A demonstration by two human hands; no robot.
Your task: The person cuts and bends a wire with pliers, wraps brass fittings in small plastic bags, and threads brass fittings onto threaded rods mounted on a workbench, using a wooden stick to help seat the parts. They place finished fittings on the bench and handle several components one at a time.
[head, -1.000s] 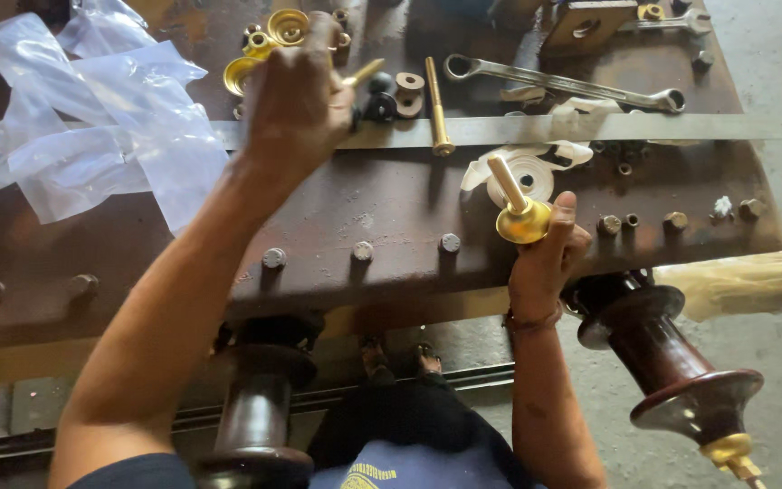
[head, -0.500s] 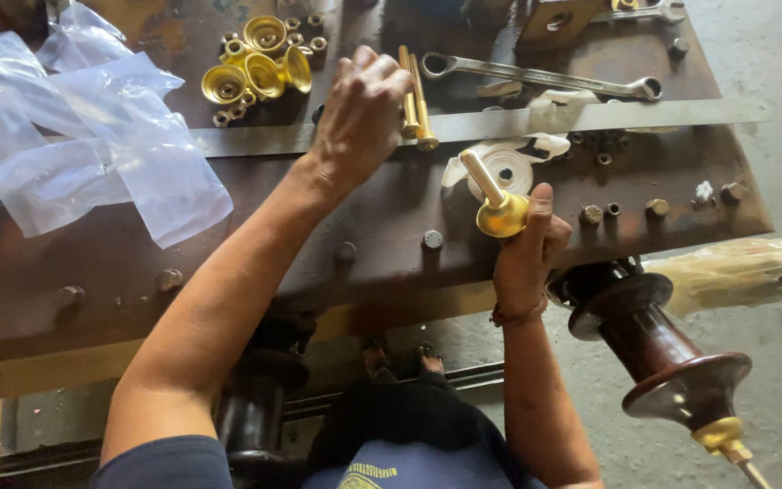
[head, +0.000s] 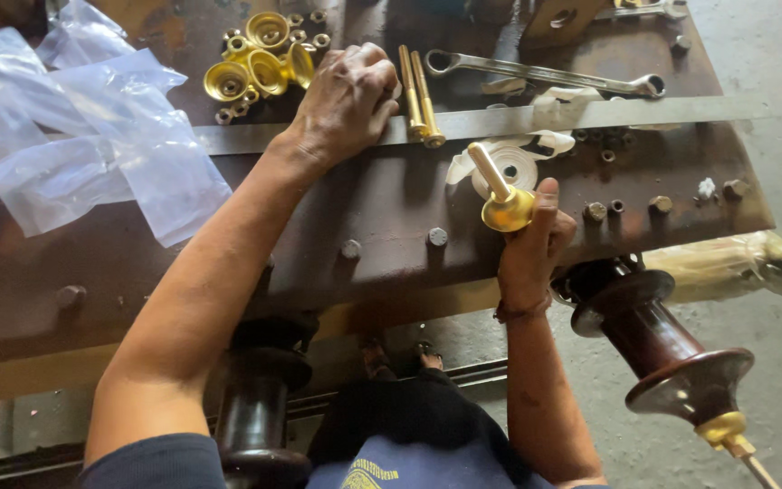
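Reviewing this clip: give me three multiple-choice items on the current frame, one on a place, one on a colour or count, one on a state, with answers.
1. Where does the spanner lie?
A. on the far side of the metal plate, beyond the steel strip
B. on the floor
C. in the left hand

2. What colour is the flanged stud in the right hand?
A. black
B. brass-yellow
C. red

3. How is the left hand?
A. gripping the plastic bags
B. raised in the air
C. closed, resting on the plate beside two brass rods

Answers: 1 A, it rests past the strip near the plate's far edge. 2 B, stud and flange shine golden. 3 C, the fingers are curled, knuckles up, just left of the rods.
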